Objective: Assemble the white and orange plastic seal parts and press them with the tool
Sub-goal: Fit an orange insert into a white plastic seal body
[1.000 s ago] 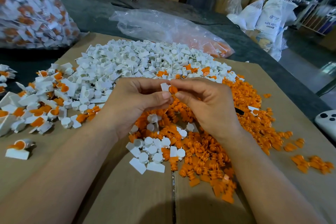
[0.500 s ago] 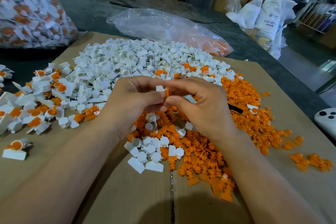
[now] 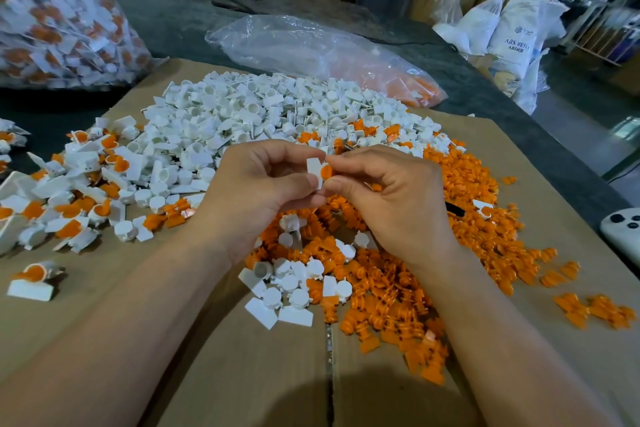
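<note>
Both grips meet above the middle of the cardboard (image 3: pixel 242 374) that covers the near side of the desk (image 3: pixel 180 17). The left grip (image 3: pixel 256 191) pinches a white part (image 3: pixel 314 166) between thumb and forefinger. The right grip (image 3: pixel 398 198) pinches an orange part (image 3: pixel 326 171), which sits against the white part's face. The other fingers of both are curled in.

Beneath them loose orange pieces and a few white ones lie mixed. The white pile (image 3: pixel 259 114) spreads toward the desk's far edge. The orange pile (image 3: pixel 467 211) runs toward the right edge, and a black item (image 3: pixel 454 208) lies partly buried in it. Joined seals (image 3: pixel 69 191) are scattered near the left edge, with one seal (image 3: pixel 33 279) lying apart nearer the front.

A clear bag (image 3: pixel 311 45) with orange pieces in it lies beyond the cardboard. A full bag (image 3: pixel 52 10) of white and orange pieces stands at the far left corner. A white controller (image 3: pixel 623 229) rests at the right edge.
</note>
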Demonstrator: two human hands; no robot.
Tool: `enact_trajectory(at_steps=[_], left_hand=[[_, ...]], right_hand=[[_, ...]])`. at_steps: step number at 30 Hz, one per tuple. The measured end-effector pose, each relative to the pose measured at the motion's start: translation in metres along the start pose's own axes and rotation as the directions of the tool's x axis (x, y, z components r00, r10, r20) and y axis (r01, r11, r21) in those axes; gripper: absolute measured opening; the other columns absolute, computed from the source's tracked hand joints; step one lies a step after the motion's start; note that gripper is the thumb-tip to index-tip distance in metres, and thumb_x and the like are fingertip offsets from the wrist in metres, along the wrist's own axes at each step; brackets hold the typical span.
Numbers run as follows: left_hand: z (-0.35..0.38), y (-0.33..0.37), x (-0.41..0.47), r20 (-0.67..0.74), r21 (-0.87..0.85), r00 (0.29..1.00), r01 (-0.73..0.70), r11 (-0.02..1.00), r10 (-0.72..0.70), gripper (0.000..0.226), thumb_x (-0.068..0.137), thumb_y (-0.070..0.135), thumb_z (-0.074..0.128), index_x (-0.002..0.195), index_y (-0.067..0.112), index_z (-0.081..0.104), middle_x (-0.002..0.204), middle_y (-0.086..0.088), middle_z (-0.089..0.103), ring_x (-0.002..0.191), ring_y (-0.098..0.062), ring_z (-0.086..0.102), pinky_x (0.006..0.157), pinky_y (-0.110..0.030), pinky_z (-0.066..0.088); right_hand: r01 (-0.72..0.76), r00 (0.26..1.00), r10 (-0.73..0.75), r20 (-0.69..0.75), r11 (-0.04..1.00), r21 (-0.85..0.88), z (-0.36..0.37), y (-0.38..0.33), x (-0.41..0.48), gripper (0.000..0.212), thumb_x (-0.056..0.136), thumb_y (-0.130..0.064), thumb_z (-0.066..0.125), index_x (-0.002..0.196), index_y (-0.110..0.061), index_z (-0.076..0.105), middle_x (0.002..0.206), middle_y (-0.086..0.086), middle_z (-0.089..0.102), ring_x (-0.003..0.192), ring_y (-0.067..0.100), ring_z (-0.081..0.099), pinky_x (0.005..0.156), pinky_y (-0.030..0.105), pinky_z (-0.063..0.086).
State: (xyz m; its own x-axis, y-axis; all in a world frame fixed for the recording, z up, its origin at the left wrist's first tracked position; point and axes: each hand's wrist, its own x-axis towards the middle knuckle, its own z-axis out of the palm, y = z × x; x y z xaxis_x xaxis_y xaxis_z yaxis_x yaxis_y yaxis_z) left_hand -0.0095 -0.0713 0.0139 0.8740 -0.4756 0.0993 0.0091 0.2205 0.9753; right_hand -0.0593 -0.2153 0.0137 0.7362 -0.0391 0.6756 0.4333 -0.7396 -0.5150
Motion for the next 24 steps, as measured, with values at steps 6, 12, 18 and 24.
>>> enact_trajectory(at_steps=[6, 12, 18, 24], left_hand=[[0.0000, -0.0021, 0.0007, -0.016, -0.021, 1.000, 0.001, 1.000, -0.001, 0.018, 0.068, -0.006, 0.065, 0.078, 0.008, 0.067, 0.058, -0.007, 0.065, 0.053, -0.017, 0.067, 0.053, -0.018, 0.054], [-0.0004, -0.0040, 0.0024, -0.059, 0.013, 0.998, 0.008, 1.000, -0.007, 0.016, 0.073, -0.013, 0.064, 0.078, 0.003, 0.065, 0.055, -0.009, 0.067, 0.047, -0.016, 0.064, 0.049, -0.019, 0.053], [-0.0004, -0.0050, 0.0035, -0.074, -0.026, 0.996, 0.039, 0.999, -0.040, 0.017, 0.073, -0.014, 0.063, 0.074, 0.003, 0.062, 0.052, -0.008, 0.065, 0.044, -0.016, 0.063, 0.048, -0.020, 0.054], [-0.0008, -0.0029, 0.0031, -0.091, -0.070, 0.993, 0.069, 0.995, -0.076, 0.015, 0.074, -0.011, 0.063, 0.072, 0.004, 0.062, 0.053, -0.006, 0.064, 0.045, -0.015, 0.062, 0.046, -0.018, 0.051]], right_hand=[[0.040, 0.999, -0.040, 0.027, 0.999, 0.021, -0.0002, 0.0031, 0.0004, 0.021, 0.074, -0.002, 0.068, 0.094, 0.003, 0.070, 0.084, 0.006, 0.069, 0.086, 0.011, 0.061, 0.079, 0.016, 0.049], [0.072, 0.995, -0.072, 0.064, 0.997, 0.004, 0.0029, 0.0034, -0.0001, 0.017, 0.072, -0.003, 0.069, 0.089, 0.001, 0.072, 0.082, 0.010, 0.071, 0.086, 0.012, 0.061, 0.078, 0.018, 0.049], [0.072, 0.995, -0.072, 0.076, 0.997, -0.002, 0.0015, 0.0042, 0.0003, 0.018, 0.073, -0.004, 0.069, 0.090, 0.000, 0.072, 0.084, 0.010, 0.071, 0.084, 0.012, 0.062, 0.077, 0.023, 0.051], [-0.025, 0.999, 0.024, 0.045, 0.999, 0.020, 0.0032, -0.0004, -0.0023, 0.025, 0.074, -0.012, 0.071, 0.099, -0.009, 0.070, 0.087, -0.004, 0.068, 0.083, 0.008, 0.064, 0.078, 0.023, 0.052]])
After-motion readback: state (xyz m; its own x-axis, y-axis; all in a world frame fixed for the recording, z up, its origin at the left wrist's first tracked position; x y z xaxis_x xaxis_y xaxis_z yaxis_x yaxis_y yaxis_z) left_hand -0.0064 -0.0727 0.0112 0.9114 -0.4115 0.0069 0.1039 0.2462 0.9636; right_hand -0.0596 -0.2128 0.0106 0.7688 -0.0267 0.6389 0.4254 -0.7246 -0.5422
